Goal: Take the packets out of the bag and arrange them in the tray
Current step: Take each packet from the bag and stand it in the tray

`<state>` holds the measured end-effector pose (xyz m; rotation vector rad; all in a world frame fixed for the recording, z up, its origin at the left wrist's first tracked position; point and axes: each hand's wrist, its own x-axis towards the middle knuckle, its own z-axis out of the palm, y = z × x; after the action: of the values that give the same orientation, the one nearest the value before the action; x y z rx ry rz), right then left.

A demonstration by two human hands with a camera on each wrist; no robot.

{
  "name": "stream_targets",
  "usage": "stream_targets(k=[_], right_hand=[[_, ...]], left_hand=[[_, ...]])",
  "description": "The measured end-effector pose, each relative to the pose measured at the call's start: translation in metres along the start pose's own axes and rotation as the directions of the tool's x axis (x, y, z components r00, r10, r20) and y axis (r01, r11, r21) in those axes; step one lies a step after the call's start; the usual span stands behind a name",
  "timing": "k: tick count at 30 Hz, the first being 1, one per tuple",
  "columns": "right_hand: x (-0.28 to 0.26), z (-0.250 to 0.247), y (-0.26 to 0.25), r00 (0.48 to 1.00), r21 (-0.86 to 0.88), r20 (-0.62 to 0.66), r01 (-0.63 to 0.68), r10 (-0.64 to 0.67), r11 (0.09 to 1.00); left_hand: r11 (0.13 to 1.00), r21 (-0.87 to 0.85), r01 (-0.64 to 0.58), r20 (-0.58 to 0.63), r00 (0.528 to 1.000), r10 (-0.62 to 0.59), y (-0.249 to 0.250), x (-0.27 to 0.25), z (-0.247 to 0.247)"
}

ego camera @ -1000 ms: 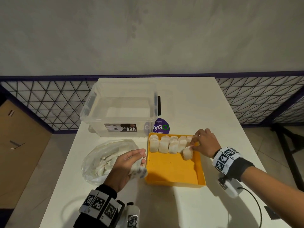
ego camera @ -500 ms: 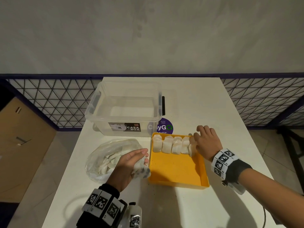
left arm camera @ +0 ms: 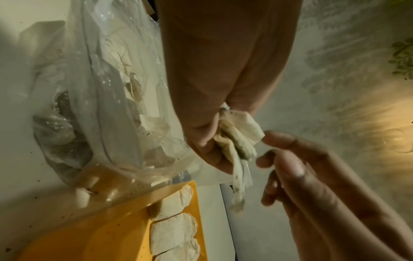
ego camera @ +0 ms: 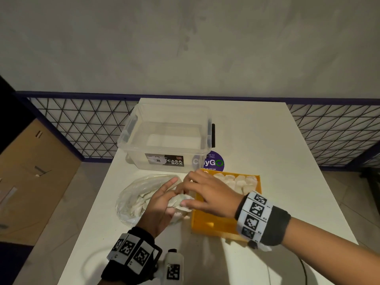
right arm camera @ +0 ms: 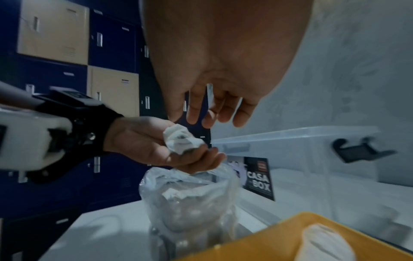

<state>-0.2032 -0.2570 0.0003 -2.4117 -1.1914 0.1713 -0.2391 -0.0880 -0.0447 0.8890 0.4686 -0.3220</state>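
Presently the left hand (ego camera: 162, 204) cups loose packets (right arm camera: 182, 141) palm-up beside the bag (ego camera: 135, 198), serving as a supply. Right hand (ego camera: 207, 194), fingers apart and empty, hovers above to pick one for the tray (ego camera: 213, 227) beneath its wrist.

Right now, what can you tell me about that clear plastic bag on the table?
The plastic bag is thin, transparent and crumpled, lying slumped on the white table just left of the yellow tray. Its mouth faces the tray. White packets show through its film. The left hand hovers over its open end.
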Motion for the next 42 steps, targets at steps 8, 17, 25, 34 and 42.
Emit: stream_targets(k=[8, 17, 25, 34, 42], right_hand=[[0.028, 0.019, -0.01, 0.997, 0.109, -0.074, 0.037, -0.029, 0.993], [0.034, 0.014, -0.008, 0.959, 0.519, 0.118, -0.28, 0.256, 0.808], [0.028, 0.003, -0.001, 0.935, 0.727, 0.163, -0.329, 0.314, 0.602], [0.013, -0.025, 0.047, 0.834, 0.537, -0.015, -0.458, 0.551, 0.708], [0.006, 0.023, 0.073, 0.773, 0.08, 0.192, -0.626, 0.604, 0.776]], left_hand=[[0.999, 0.021, -0.026, -0.029, 0.999, 0.027, 0.004, -0.006, 0.003], [0.988, -0.082, 0.129, 0.033, 0.991, -0.126, 0.002, -0.008, 0.007], [0.996, -0.01, 0.088, 0.038, 0.995, -0.088, 0.001, -0.007, 0.007], [0.981, -0.15, 0.126, -0.002, 0.992, -0.127, 0.003, -0.007, -0.011], [0.972, -0.186, 0.14, 0.074, 0.989, -0.129, 0.007, -0.009, -0.025]])
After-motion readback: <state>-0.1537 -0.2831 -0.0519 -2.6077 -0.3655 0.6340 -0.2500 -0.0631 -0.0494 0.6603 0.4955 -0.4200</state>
